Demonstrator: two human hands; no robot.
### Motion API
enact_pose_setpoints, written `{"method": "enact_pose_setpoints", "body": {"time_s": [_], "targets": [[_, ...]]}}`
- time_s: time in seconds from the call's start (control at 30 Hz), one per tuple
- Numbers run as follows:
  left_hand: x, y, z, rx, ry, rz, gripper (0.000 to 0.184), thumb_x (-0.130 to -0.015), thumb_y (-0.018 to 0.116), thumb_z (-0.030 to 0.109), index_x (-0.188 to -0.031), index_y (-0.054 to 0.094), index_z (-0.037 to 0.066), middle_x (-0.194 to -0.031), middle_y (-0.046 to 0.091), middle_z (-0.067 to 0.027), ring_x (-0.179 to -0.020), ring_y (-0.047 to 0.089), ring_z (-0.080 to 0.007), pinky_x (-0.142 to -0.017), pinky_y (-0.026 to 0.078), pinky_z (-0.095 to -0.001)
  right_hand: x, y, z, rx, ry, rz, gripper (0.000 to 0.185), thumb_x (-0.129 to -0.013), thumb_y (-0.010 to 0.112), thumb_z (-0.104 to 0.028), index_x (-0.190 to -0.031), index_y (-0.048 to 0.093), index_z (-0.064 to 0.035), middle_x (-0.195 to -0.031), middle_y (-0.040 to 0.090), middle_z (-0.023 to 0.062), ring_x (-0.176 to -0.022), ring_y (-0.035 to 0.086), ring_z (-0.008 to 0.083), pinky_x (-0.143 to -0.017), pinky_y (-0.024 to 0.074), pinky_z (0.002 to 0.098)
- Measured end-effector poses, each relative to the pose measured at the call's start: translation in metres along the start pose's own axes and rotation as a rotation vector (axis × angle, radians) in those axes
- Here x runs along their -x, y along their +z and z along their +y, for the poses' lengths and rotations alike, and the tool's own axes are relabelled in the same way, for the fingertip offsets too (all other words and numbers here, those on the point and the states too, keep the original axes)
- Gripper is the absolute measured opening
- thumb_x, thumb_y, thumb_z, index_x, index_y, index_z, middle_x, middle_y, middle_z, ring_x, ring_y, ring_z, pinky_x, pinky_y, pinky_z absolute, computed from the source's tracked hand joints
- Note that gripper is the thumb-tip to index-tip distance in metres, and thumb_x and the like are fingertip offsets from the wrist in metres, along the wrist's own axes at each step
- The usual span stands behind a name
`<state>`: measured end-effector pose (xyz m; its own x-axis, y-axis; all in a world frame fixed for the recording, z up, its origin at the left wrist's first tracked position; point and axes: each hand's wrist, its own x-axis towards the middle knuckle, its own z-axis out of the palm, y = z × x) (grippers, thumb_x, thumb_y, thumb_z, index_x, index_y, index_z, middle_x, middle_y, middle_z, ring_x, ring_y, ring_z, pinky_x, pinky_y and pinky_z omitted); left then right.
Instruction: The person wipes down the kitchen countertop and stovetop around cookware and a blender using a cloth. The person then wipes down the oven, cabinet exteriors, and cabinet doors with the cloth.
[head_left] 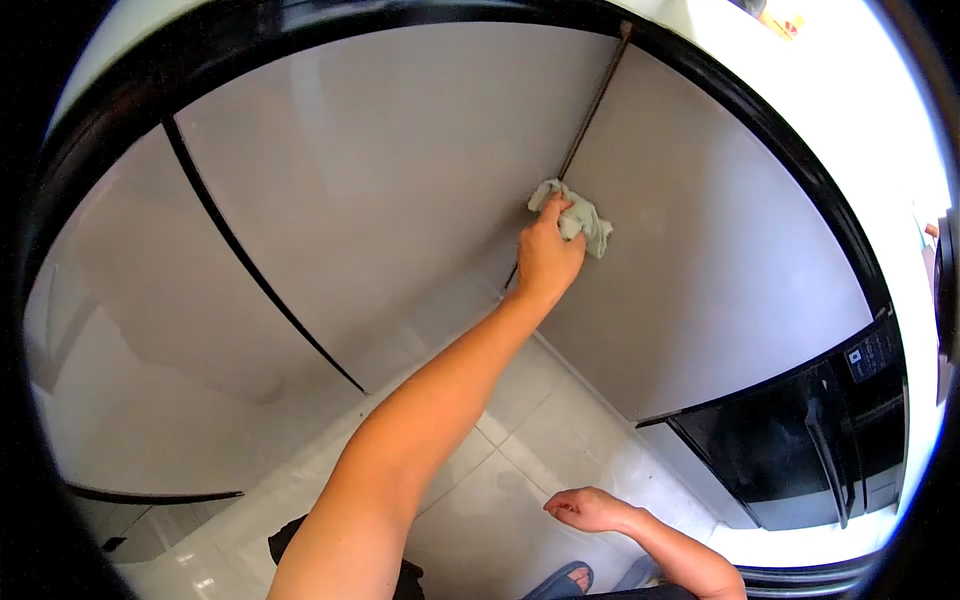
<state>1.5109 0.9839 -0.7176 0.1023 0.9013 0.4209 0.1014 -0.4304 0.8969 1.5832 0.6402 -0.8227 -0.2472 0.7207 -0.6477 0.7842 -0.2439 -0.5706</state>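
Observation:
My left hand (552, 248) reaches out to the inner corner between two cabinet fronts. Its fingers are closed on a crumpled pale cloth (590, 225), which presses against the dark seam (597, 105) where the fronts meet. Parts of the cloth stick out on both sides of the fingers. Lower down, my right hand (592, 509) hangs over the floor near my body, touching nothing. Its fingers are loosely curled in, and no object shows in them.
Glossy light cabinet doors (400, 150) curve round in front, with a dark gap (250, 265) between panels. A black built-in oven (790, 450) with a handle is at right. Pale tiles (530, 400) cover the floor; a slippered foot (562, 580) stands below. A white countertop (830, 90) runs above.

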Motion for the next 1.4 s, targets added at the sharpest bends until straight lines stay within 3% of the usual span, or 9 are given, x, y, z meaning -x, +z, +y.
{"method": "enact_pose_setpoints", "body": {"time_s": [0.33, 0.43, 0.77, 0.97, 1.03, 1.1, 1.2, 1.3, 1.4], "targets": [[0.004, -0.012, -0.040, -0.039, -0.220, -0.285, 0.043, -0.076, 0.070, 0.012, -0.117, 0.064, 0.002, -0.122, 0.067, -0.0218, -0.109, 0.067, -0.0370, -0.092, 0.052, -0.0412, -0.022, -0.042, -0.032, 0.181, -0.031, -0.021, 0.030, -0.098, 0.055, -0.028, -0.120, 0.067, -0.0101, -0.107, 0.073, 0.0117, -0.095, 0.070, 0.0299, -0.085, 0.0547, 0.0386], [0.005, -0.020, -0.020, 0.015, 0.059, -0.222, 0.039, -0.075, 0.070, 0.011, -0.112, 0.065, 0.000, -0.154, 0.042, -0.0199, -0.122, 0.060, -0.0381, -0.099, 0.050, -0.0391, -0.037, -0.044, -0.028, 0.103, -0.132, 0.099, 0.028, -0.098, 0.056, -0.028, -0.117, 0.068, -0.0110, -0.103, 0.073, 0.0120, -0.092, 0.070, 0.0308, -0.083, 0.0549, 0.0392], [-0.024, -0.026, 0.015, 0.177, 0.117, -0.451, 0.036, -0.073, 0.068, 0.009, -0.107, 0.066, 0.000, -0.165, 0.016, -0.0225, -0.140, 0.043, -0.0399, -0.109, 0.040, -0.0376, -0.071, -0.051, -0.069, 0.096, -0.097, 0.023, 0.029, -0.099, 0.052, -0.030, -0.114, 0.065, -0.0086, -0.105, 0.071, 0.0153, -0.098, 0.067, 0.0368, -0.086, 0.0523, 0.0452], [-0.017, -0.021, 0.012, 0.089, 0.190, -0.278, 0.036, -0.074, 0.068, 0.007, -0.109, 0.065, 0.000, -0.154, 0.039, -0.0241, -0.135, 0.049, -0.0384, -0.107, 0.043, -0.0393, -0.069, -0.079, -0.059, 0.162, -0.179, 0.032, 0.032, -0.099, 0.052, -0.029, -0.117, 0.065, -0.0056, -0.109, 0.071, 0.0169, -0.098, 0.067, 0.0374, -0.087, 0.0528, 0.0442], [-0.015, -0.030, 0.026, 0.119, 0.231, -0.224, 0.037, -0.075, 0.068, 0.007, -0.111, 0.064, 0.000, -0.148, 0.045, -0.0238, -0.131, 0.052, -0.0382, -0.106, 0.044, -0.0401, -0.067, -0.108, -0.052, 0.218, -0.181, 0.282, 0.030, -0.098, 0.056, -0.026, -0.117, 0.066, -0.0048, -0.111, 0.071, 0.0170, -0.098, 0.068, 0.0335, -0.085, 0.0534, 0.0424], [-0.010, -0.041, 0.041, 0.138, 0.352, -0.121, 0.039, -0.077, 0.065, 0.005, -0.115, 0.062, -0.001, -0.136, 0.056, -0.0221, -0.122, 0.058, -0.0374, -0.103, 0.045, -0.0410, -0.062, -0.153, -0.069, -0.125, -0.310, 0.686, 0.031, -0.098, 0.062, -0.023, -0.121, 0.066, -0.0044, -0.102, 0.072, 0.0104, -0.093, 0.068, 0.0195, -0.083, 0.0540, 0.0366], [-0.001, -0.051, 0.058, 0.177, 0.415, -0.138, 0.046, -0.081, 0.059, 0.007, -0.125, 0.056, 0.000, -0.134, 0.056, -0.0215, -0.122, 0.057, -0.0370, -0.104, 0.044, -0.0402, -0.040, -0.204, -0.135, -0.933, -0.481, 0.954, 0.055, -0.102, 0.058, -0.031, -0.149, 0.042, -0.0084, -0.122, 0.062, 0.0065, -0.106, 0.058, 0.0149, -0.088, 0.0505, 0.0322], [0.017, -0.059, 0.076, 0.422, 0.064, -0.471, 0.056, -0.083, 0.054, 0.011, -0.138, 0.047, 0.001, -0.138, 0.052, -0.0220, -0.128, 0.051, -0.0344, -0.107, 0.041, -0.0391, -0.044, -0.230, -0.161, -1.083, -0.672, 0.958, 0.060, -0.103, 0.057, -0.033, -0.152, 0.035, -0.0080, -0.131, 0.056, 0.0082, -0.115, 0.055, 0.0162, -0.088, 0.0506, 0.0326], [0.019, -0.063, 0.074, 0.202, 0.250, -0.475, 0.062, -0.086, 0.049, 0.014, -0.146, 0.038, 0.002, -0.145, 0.045, -0.0229, -0.136, 0.043, -0.0307, -0.111, 0.036, -0.0390, -0.055, -0.236, -0.174, -1.032, -0.703, 1.053, 0.054, -0.103, 0.056, -0.029, -0.148, 0.041, -0.0045, -0.126, 0.060, 0.0085, -0.111, 0.058, 0.0164, -0.087, 0.0516, 0.0321]]}}
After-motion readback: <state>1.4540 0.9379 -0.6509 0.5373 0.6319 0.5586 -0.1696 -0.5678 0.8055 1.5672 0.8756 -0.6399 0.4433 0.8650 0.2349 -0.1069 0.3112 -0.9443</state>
